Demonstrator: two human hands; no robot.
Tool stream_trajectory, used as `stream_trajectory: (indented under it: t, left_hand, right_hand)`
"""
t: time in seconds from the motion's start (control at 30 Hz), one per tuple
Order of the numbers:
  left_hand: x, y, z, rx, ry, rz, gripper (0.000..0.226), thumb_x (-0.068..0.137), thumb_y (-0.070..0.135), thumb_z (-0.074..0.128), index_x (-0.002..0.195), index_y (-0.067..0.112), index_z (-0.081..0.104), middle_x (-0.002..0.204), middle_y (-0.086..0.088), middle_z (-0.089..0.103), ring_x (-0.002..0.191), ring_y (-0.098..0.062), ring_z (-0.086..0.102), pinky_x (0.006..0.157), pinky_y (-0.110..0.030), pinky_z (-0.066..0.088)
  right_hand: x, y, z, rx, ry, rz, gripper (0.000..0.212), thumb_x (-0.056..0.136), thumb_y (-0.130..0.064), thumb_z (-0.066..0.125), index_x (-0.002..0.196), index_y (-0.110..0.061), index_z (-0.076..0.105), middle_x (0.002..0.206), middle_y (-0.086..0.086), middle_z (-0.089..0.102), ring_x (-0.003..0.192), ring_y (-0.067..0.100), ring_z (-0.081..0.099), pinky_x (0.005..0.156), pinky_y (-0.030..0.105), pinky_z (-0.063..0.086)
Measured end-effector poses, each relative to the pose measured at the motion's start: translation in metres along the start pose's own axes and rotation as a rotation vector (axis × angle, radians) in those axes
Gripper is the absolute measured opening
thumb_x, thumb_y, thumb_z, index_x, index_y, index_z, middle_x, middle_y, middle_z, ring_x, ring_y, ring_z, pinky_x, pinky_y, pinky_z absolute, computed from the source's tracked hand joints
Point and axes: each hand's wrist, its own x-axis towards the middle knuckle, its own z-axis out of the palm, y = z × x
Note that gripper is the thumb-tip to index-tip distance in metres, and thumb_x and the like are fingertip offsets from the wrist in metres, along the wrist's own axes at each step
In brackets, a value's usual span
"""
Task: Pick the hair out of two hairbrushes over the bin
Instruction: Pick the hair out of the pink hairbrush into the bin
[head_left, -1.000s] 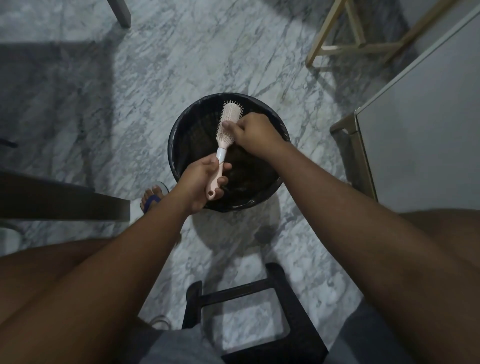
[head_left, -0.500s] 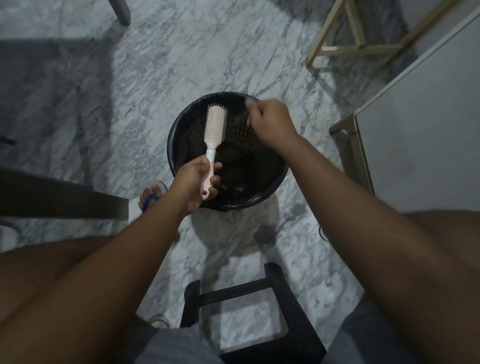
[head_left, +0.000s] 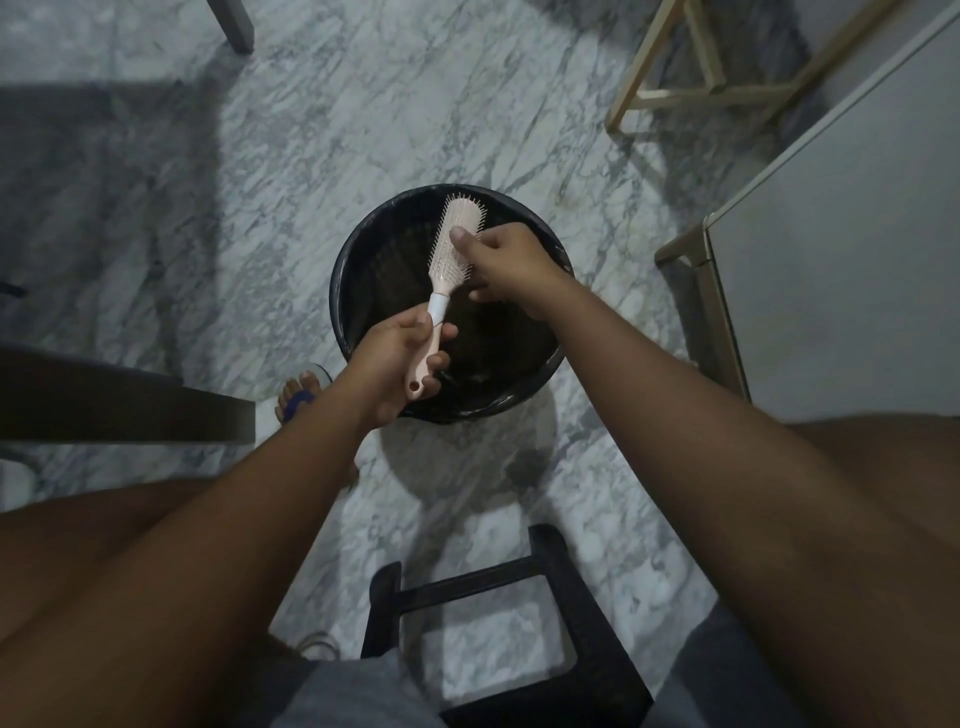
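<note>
A pink hairbrush (head_left: 451, 248) with a white collar is held over a round black bin (head_left: 363, 270) on the marble floor. My left hand (head_left: 400, 358) grips the brush's handle, bristle side up and head pointing away from me. My right hand (head_left: 506, 262) rests against the right side of the brush head, thumb on the bristles and fingers curled; whether it pinches any hair cannot be told. Dark contents lie in the bin's bottom. Only one brush is in view.
A black stool frame (head_left: 519, 613) stands below me between my knees. A white cabinet (head_left: 841, 249) is at the right, a light wooden frame (head_left: 696, 93) at top right, a dark bench (head_left: 119, 405) at left. My sandalled foot (head_left: 298, 397) is beside the bin.
My right hand came off the brush head, moved away to the right over the bin, then returned to the bristles. The brush tilted left and back toward the right.
</note>
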Motion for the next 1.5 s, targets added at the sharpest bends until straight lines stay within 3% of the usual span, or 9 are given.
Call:
stream_trajectory:
  t: [0.13,0.33,0.47,0.67,0.77,0.83,1.1,1.23,1.5]
  left_hand:
    - [0.001,-0.001,0.002,-0.015,0.015,0.015,0.029,0.106,0.017,0.037,0.127,0.014,0.056,0.091,-0.002,0.059,0.053,-0.008,0.042,0.039,-0.019,0.032]
    - [0.004,-0.005,-0.010,-0.046,0.041,0.027,0.024,0.106,0.017,0.036,0.119,0.014,0.056,0.090,0.000,0.058,0.054,-0.007,0.040,0.038,-0.018,0.030]
    - [0.003,-0.005,-0.018,-0.085,0.056,0.024,0.023,0.106,0.017,0.036,0.117,0.014,0.056,0.090,0.001,0.058,0.054,-0.007,0.042,0.037,-0.017,0.031]
    - [0.001,-0.002,-0.016,-0.097,0.035,0.025,0.031,0.105,0.016,0.037,0.131,0.012,0.054,0.089,0.001,0.060,0.054,-0.007,0.042,0.038,-0.017,0.032]
    - [-0.001,-0.001,-0.014,-0.102,0.004,0.009,0.029,0.105,0.015,0.036,0.126,0.014,0.056,0.087,0.001,0.060,0.054,-0.007,0.041,0.039,-0.017,0.030]
    - [-0.002,-0.001,-0.013,-0.101,-0.046,-0.016,0.031,0.104,0.015,0.036,0.128,0.015,0.057,0.085,0.001,0.060,0.054,-0.007,0.041,0.039,-0.017,0.031]
    - [-0.001,0.004,-0.010,-0.145,-0.153,-0.011,0.033,0.104,0.014,0.035,0.131,0.015,0.055,0.085,0.001,0.059,0.054,-0.007,0.041,0.037,-0.017,0.033]
    - [-0.001,0.002,-0.005,-0.130,-0.132,-0.009,0.029,0.104,0.014,0.035,0.124,0.016,0.056,0.083,0.001,0.058,0.052,-0.007,0.040,0.036,-0.016,0.027]
    - [0.002,-0.006,-0.023,-0.153,-0.023,0.019,0.027,0.104,0.016,0.036,0.127,0.012,0.051,0.086,0.002,0.057,0.051,-0.005,0.042,0.035,-0.016,0.028]
  right_hand:
    - [0.006,0.003,-0.007,-0.600,0.182,-0.203,0.063,0.097,-0.052,0.051,0.069,0.001,0.071,0.058,0.013,0.065,0.056,0.024,0.062,0.066,0.036,0.051]
    - [-0.001,-0.019,-0.024,-0.232,0.434,-0.514,0.051,0.098,-0.037,0.056,0.049,-0.024,0.057,0.042,-0.008,0.050,0.042,0.002,0.049,0.058,0.025,0.045]
    - [-0.005,-0.018,-0.030,-0.013,0.693,-0.639,0.050,0.101,-0.031,0.052,0.055,-0.013,0.059,0.049,-0.010,0.052,0.048,0.002,0.051,0.055,0.015,0.040]
    - [0.000,0.014,-0.029,-0.930,-0.005,0.046,0.032,0.091,-0.028,0.064,0.111,-0.003,0.065,0.110,0.015,0.067,0.105,0.031,0.064,0.083,0.031,0.052]
    - [-0.001,0.008,-0.014,-0.285,0.062,-0.016,0.064,0.094,-0.048,0.060,0.145,-0.012,0.044,0.144,0.009,0.052,0.129,0.028,0.053,0.100,0.037,0.051]
    - [0.006,-0.001,-0.007,0.331,0.041,0.117,0.070,0.096,-0.061,0.046,0.151,-0.020,0.035,0.146,0.007,0.046,0.123,0.030,0.056,0.089,0.045,0.058]
    - [0.013,-0.005,-0.009,0.491,-0.104,0.165,0.049,0.098,-0.056,0.047,0.110,-0.011,0.063,0.085,0.001,0.067,0.076,0.014,0.066,0.081,0.032,0.058]
    - [0.007,-0.003,-0.012,0.093,0.118,0.007,0.054,0.099,-0.055,0.046,0.071,-0.011,0.059,0.055,0.000,0.054,0.047,0.012,0.054,0.048,0.018,0.046]
    - [-0.004,-0.018,-0.023,-0.020,0.452,-0.525,0.056,0.101,-0.031,0.053,0.051,-0.021,0.029,0.047,-0.008,0.026,0.043,0.004,0.026,0.048,0.025,0.026]
